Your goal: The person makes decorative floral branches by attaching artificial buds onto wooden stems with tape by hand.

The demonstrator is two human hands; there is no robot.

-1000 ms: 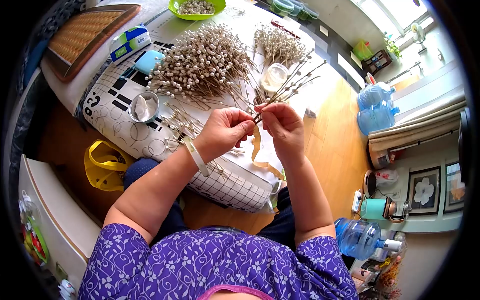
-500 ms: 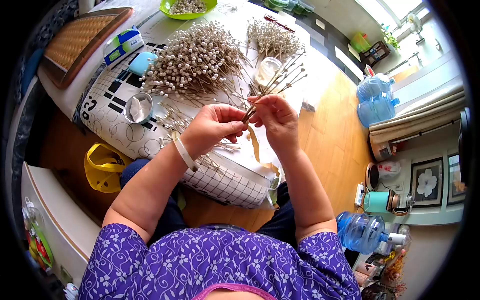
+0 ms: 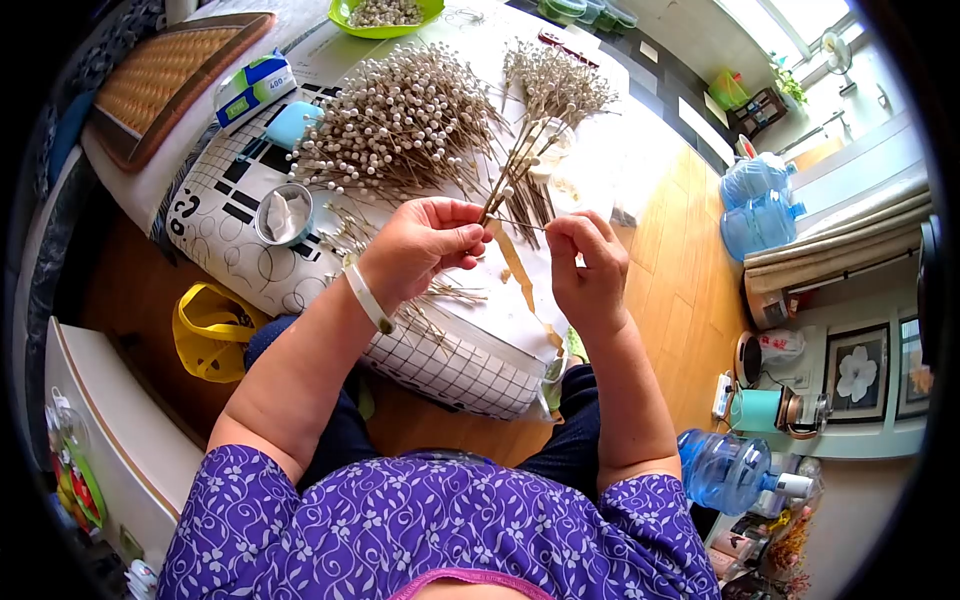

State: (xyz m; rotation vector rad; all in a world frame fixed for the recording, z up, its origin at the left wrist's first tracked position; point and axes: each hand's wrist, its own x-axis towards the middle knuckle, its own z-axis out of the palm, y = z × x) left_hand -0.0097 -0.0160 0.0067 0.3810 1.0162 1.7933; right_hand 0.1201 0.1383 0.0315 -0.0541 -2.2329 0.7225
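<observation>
My left hand (image 3: 425, 250) is closed around the lower ends of a small bunch of thin brown stems (image 3: 518, 165), which point up and away from me. From this bunch a brown strip of tape (image 3: 517, 275) hangs down toward the table's front edge. My right hand (image 3: 590, 265) pinches the end of a thin dark strand (image 3: 522, 225) that runs across from the bunch; whether it is stem, wire or twisted tape I cannot tell. Beyond my left hand lies a large heap of white-beaded stems (image 3: 400, 125). More loose beaded stems (image 3: 350, 240) lie beside my left wrist.
A second pile of beaded stems (image 3: 555, 80) lies at the back right. A tin with white tissue (image 3: 284, 214), a light blue box (image 3: 293, 125), a tissue pack (image 3: 254, 92) and a green bowl (image 3: 385, 22) stand on the patterned tablecloth (image 3: 240, 250). Water jugs (image 3: 760, 205) stand right.
My right hand has moved away from the bunch, right and toward me, drawing out a thin strand. My left hand stays on the bunch. The view has shifted slightly.
</observation>
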